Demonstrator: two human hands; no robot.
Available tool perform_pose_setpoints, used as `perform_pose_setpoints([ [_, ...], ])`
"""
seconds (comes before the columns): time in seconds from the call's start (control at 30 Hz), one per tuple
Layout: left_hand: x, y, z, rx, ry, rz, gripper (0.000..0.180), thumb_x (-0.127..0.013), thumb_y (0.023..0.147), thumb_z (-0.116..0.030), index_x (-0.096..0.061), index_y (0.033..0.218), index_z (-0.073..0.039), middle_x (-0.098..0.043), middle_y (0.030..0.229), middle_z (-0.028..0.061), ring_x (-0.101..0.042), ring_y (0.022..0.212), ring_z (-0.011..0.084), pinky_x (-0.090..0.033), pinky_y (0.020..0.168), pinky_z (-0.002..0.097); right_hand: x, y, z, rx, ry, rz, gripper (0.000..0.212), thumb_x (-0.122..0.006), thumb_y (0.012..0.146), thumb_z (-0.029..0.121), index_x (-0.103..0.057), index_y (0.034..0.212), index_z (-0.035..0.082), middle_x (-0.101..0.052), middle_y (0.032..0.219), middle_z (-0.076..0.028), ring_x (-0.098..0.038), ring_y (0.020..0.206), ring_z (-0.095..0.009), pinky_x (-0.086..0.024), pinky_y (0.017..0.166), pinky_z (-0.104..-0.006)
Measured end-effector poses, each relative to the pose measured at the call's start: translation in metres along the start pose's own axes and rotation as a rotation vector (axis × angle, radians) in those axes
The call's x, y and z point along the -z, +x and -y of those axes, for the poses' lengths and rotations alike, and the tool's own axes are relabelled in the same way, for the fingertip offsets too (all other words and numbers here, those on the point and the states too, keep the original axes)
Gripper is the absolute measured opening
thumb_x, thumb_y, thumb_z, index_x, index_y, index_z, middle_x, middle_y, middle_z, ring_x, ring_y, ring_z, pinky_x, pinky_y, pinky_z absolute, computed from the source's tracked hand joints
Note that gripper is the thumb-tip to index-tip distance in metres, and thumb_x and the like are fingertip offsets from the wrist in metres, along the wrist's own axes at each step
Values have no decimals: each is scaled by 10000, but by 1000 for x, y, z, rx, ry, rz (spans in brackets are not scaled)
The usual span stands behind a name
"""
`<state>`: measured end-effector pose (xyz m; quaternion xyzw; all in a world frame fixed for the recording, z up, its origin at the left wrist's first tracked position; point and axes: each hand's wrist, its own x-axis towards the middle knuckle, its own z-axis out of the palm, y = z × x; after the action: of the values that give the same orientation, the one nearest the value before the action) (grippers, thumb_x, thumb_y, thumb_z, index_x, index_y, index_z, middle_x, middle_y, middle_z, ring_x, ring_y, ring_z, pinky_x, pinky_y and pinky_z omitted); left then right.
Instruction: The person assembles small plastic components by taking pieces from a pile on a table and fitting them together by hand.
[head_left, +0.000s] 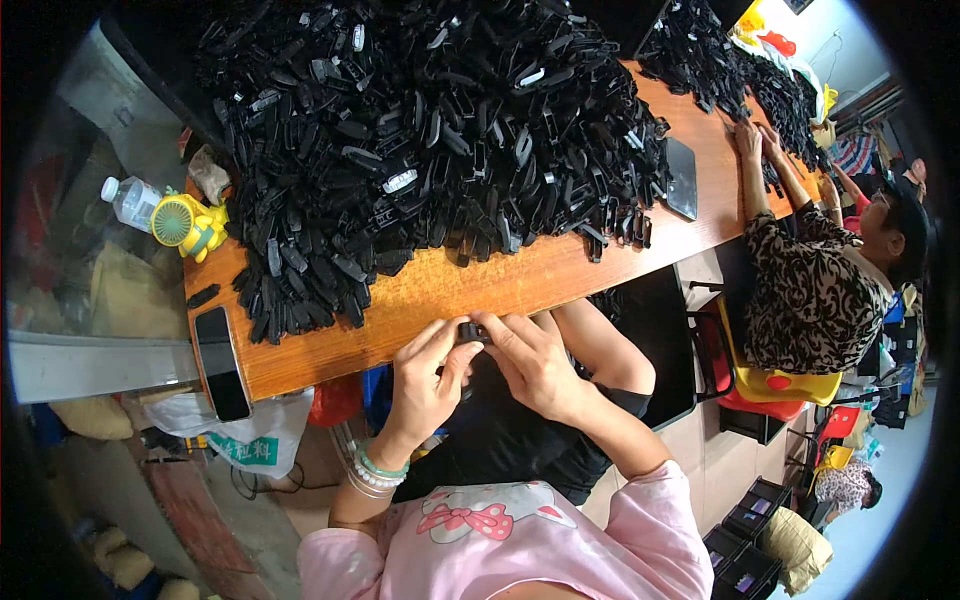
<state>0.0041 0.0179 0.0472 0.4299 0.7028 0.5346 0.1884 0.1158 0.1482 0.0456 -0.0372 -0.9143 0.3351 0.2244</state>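
Observation:
Both hands meet just off the near edge of the wooden table, above my lap. Between their fingertips is a small black plastic part, mostly covered by the fingers. My left hand pinches it from the left, thumb and forefinger bent around it. From the right, my right hand grips the same part with thumb and fingers closed. Its exact kind is too small to make out. A large heap of similar black plastic parts covers most of the table beyond my hands.
On the table's left end lie a phone and a yellow-green handheld fan, with a plastic bottle beside it. A dark flat tablet-like panel lies right of the heap. A co-worker sits at the right, hands at another heap.

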Motion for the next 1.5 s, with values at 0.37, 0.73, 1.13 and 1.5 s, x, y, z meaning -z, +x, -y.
perform_pose_setpoints([
  [0.37,-1,-5,13,348,-734,41,277,-615,877,-158,-622,1045,62,-625,839,75,-606,663,109,-478,583,210,-12,-10,-2,-314,521,-195,128,-617,845,47,-558,919,-40,-563,667,-66,-541,523,-127,-425,495,-243],
  [0.73,29,48,66,-146,736,-277,294,-655,754,-29,-550,1028,-13,-519,996,133,-583,798,328,-487,675,384,-28,26,-77,-308,8,-131,193,-657,807,156,-566,896,11,-588,731,-130,-596,645,-325,-470,563,-394],
  [1.13,-18,28,82,-194,353,-303,257,-731,743,-85,-503,848,-32,-482,573,30,-459,459,135,-408,457,283,-39,39,-75,-268,-250,-310,116,-680,755,106,-606,830,59,-582,880,-107,-600,713,-315,-478,584,-401],
  [1.5,-33,26,71,263,-340,-17,209,-625,849,-76,-597,1010,55,-539,731,41,-514,515,67,-409,459,212,-34,11,-86,-578,790,-473,334,-576,867,78,-483,1185,33,-619,927,-78,-577,749,-116,-466,594,-234],
])
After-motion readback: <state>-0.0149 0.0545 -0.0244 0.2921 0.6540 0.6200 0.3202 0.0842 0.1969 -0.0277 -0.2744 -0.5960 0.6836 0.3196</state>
